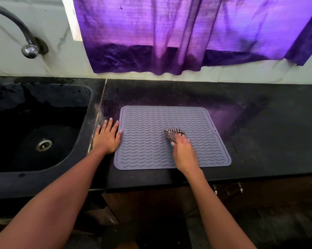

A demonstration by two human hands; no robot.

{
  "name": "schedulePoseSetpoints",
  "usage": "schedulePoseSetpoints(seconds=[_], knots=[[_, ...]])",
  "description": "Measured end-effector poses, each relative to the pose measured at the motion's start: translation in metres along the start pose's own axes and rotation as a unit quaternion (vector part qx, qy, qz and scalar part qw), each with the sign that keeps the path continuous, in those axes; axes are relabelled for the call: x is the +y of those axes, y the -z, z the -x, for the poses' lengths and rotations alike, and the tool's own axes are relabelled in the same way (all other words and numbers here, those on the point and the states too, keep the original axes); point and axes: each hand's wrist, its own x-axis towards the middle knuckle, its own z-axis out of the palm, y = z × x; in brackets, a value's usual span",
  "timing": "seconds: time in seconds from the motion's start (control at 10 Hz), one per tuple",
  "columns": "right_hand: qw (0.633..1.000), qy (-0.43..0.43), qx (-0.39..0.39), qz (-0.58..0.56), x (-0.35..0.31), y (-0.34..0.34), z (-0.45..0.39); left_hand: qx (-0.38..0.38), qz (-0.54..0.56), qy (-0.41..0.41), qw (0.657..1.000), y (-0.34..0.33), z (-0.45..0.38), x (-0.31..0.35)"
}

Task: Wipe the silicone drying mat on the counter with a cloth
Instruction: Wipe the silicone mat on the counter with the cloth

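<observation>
A grey silicone drying mat (148, 141) with wavy ridges lies flat on the black counter (259, 123). My right hand (184, 153) grips a small bunched striped cloth (173, 134) and holds it down on the middle of the mat; the hand looks motion-blurred. My left hand (107, 136) lies flat with fingers spread on the counter beside the mat's left edge, its thumb touching that edge.
A black sink (22, 159) with a metal drain (43, 145) sits left of the mat. A tap (28, 49) comes out of the tiled wall above it. A purple curtain (187, 33) hangs behind the counter. Cabinet fronts lie below the counter edge.
</observation>
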Motion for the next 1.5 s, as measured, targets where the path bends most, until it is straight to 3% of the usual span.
schedulePoseSetpoints(seconds=[0.1,0.3,0.4,0.5,0.6,0.8,1.0,1.3,1.4,1.5], knots=[[0.997,-0.007,-0.045,0.065,0.003,-0.020,0.006,0.000,0.001,-0.001,1.000,0.000,-0.001,0.001],[0.999,0.007,-0.023,0.039,0.007,-0.026,0.004,-0.002,0.002,0.003,1.000,-0.001,-0.001,0.001],[1.000,0.002,-0.011,-0.028,0.010,-0.021,0.004,-0.002,0.004,0.002,1.000,-0.001,0.000,0.001],[0.978,-0.064,0.008,-0.198,0.016,-0.007,-0.004,-0.002,0.002,0.003,1.000,0.000,-0.001,0.000],[0.911,-0.160,0.049,-0.376,0.022,0.016,-0.013,0.002,0.007,0.000,1.000,0.000,0.000,-0.001],[0.979,-0.119,0.091,-0.138,0.030,0.027,-0.011,0.009,0.009,0.001,1.000,-0.001,-0.001,-0.001],[0.995,-0.062,0.021,0.072,0.036,-0.018,0.001,0.003,0.002,0.006,1.000,-0.001,-0.001,0.001],[0.997,-0.050,-0.016,0.052,0.047,-0.017,-0.007,-0.008,-0.011,0.011,1.000,0.000,0.000,0.003],[0.997,-0.054,0.016,-0.043,0.050,-0.012,-0.009,-0.009,-0.007,0.008,1.000,0.001,0.000,0.002],[0.933,-0.153,0.049,-0.323,0.057,0.008,-0.018,-0.011,-0.006,0.007,1.000,0.002,0.001,0.002]])
